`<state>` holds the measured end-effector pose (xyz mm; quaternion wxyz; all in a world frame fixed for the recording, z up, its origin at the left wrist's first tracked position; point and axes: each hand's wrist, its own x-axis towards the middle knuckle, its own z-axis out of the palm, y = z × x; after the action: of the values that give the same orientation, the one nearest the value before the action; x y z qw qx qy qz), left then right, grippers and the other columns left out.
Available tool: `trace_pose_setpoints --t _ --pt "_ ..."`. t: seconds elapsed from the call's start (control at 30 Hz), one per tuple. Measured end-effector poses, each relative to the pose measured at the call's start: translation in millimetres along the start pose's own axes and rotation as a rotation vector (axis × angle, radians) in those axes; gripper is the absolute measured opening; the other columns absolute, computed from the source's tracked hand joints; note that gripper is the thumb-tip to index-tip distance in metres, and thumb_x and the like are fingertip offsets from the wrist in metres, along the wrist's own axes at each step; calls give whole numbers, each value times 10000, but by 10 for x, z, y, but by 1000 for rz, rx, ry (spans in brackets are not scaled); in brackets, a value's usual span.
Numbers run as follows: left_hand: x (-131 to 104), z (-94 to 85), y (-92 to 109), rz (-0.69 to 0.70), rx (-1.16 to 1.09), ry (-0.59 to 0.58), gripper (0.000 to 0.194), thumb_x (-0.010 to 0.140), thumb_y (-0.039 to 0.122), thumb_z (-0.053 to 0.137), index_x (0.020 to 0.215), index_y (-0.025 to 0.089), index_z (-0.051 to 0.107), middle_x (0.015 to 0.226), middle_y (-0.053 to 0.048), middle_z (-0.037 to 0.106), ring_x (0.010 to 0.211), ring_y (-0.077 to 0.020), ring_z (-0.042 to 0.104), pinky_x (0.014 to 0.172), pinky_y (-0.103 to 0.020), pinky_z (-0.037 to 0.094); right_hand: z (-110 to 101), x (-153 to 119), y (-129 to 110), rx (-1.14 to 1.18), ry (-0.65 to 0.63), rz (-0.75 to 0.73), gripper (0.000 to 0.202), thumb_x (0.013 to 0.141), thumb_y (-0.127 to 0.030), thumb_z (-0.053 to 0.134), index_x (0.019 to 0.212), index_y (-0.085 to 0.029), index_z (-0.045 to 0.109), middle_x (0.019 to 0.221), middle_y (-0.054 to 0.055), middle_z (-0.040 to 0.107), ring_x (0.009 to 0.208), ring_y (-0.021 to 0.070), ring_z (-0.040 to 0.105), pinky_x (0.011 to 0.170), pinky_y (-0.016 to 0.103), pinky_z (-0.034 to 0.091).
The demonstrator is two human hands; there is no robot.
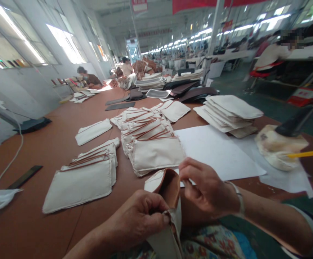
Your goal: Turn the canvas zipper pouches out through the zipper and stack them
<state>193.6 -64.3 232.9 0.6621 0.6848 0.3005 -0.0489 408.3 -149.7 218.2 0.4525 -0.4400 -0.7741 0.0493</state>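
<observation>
STEP: we judge we are turning a cream pouch to show its brown lining | LEFT: our left hand clenched on its edge | RIGHT: our right hand pinching its mouth, just beside | NEXT: likely needs a firm pull apart | stacked pouches beyond both hands

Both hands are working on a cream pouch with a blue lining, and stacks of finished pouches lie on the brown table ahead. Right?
Not quite. The head view shows the left hand and right hand holding a cream pouch whose lining is brown, not blue. Stacks of pouches do lie on the brown table ahead.
</observation>
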Motion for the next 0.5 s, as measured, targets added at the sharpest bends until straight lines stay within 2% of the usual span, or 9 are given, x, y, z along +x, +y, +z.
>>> trace_pose_setpoints --t 0.07,0.13,0.2,0.27,0.37,0.5 --pt "-4 -6 -10 3 -10 -2 227 809 283 638 873 79 716 692 -23 609 611 -114 462 556 -211 332 -73 56 -7 219 16 154 168 990 -151 387 938 -174 546 965 88 565 887 190 535 793 324 463" --pt "2 -8 -15 38 -5 9 228 820 286 633 863 76 713 674 -5 575 600 -101 426 543 -205 309 -61 68 -15 417 -121 225 212 1027 -270 384 1031 -166 569 1057 97 582 966 192 549 863 336 465" --pt "13 -6 -11 59 17 25 217 823 278 629 832 74 704 652 13 528 592 -92 386 527 -201 285 31 36 -10 509 -291 267 289 986 -407 490 1099 -154 573 1028 80 596 915 184 553 802 307 470" --pt "20 -4 -2 50 41 65 202 820 273 629 795 79 682 635 25 497 582 -88 360 512 -199 274 149 -14 5 520 -383 297 362 876 -460 637 1039 -141 584 888 31 581 759 146 513 654 248 432" --pt "22 -1 -2 44 81 130 211 804 298 649 761 91 652 618 32 486 567 -88 350 493 -199 266 265 -66 17 500 -355 335 287 838 -405 673 850 -136 572 722 -20 507 643 107 420 558 212 346" --pt "29 14 -33 42 144 163 218 797 309 643 740 99 642 600 36 462 559 -91 342 481 -202 251 286 -72 -25 477 -312 417 124 843 -253 635 817 -138 593 734 -1 572 691 122 486 607 217 382"
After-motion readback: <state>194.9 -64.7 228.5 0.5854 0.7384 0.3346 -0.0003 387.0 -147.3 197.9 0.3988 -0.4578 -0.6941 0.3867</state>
